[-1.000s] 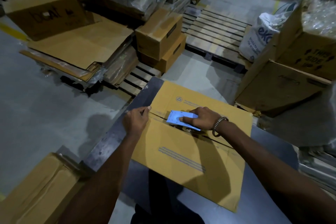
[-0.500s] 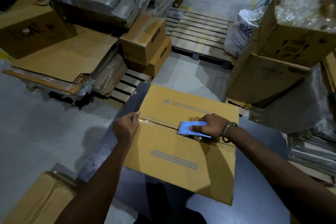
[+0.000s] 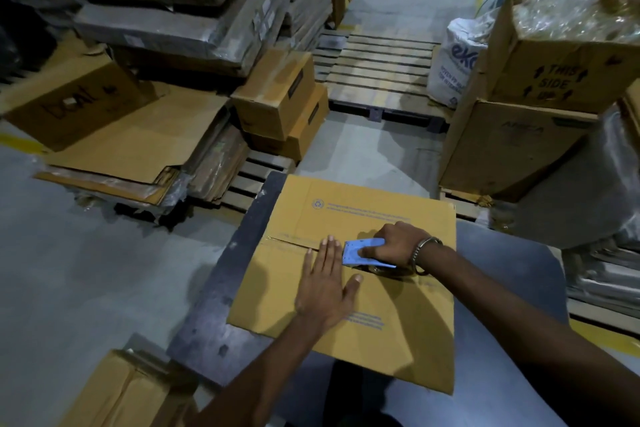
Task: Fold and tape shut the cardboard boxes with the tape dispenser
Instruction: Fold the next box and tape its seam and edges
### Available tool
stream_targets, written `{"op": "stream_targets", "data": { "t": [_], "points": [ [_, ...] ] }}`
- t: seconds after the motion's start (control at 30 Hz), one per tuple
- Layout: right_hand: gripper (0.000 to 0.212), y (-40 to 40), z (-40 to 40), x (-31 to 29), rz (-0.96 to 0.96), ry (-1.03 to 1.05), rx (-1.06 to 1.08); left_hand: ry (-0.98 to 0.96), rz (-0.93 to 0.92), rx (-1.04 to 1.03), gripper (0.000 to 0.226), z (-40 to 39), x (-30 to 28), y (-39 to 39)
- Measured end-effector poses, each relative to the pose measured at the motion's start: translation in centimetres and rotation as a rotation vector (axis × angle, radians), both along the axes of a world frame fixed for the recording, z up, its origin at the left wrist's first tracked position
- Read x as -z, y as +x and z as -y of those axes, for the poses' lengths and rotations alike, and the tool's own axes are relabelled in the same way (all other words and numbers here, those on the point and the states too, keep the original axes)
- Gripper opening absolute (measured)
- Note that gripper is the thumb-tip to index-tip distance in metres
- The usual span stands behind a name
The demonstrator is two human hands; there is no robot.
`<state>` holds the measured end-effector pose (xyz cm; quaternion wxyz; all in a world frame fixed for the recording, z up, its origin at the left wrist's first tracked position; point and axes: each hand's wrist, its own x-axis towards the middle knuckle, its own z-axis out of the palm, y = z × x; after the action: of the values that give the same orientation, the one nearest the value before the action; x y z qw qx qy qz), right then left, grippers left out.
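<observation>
A yellow-brown cardboard box (image 3: pixel 391 333) lies with its flaps closed on a dark table (image 3: pixel 512 357). Clear tape runs along the left stretch of the centre seam. My right hand (image 3: pixel 398 244) grips a blue tape dispenser (image 3: pixel 362 251) that sits on the seam near the box's middle. My left hand (image 3: pixel 327 284) lies flat with straight fingers on the box, its fingertips over the taped seam just left of the dispenser.
Flattened cardboard (image 3: pixel 131 146) lies stacked on a pallet at the left, with two stacked closed boxes (image 3: pixel 280 104) beside it. Large boxes (image 3: pixel 519 146) and a white sack (image 3: pixel 457 59) stand at the right. Another carton (image 3: pixel 128 392) sits at the table's lower left corner.
My left hand left the box's left edge, opened flat and slid right along the seam up to the dispenser. The dispenser stayed near the box's middle. The camera view shifted.
</observation>
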<state>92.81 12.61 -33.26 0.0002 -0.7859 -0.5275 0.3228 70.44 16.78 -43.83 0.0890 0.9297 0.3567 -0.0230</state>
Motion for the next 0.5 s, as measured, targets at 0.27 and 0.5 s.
{"op": "stream_targets", "data": {
  "t": [0.27,0.5],
  "points": [
    [0.056,0.9,1.0,-0.9,-0.062,-0.036,-0.022,-0.066,-0.061,-0.016,0.091,0.0,-0.9,0.2],
    [0.061,3.3,4.4,-1.0,-0.076,-0.055,0.049,-0.057,-0.077,-0.012,0.093,0.1,-1.2,0.0]
  ]
}}
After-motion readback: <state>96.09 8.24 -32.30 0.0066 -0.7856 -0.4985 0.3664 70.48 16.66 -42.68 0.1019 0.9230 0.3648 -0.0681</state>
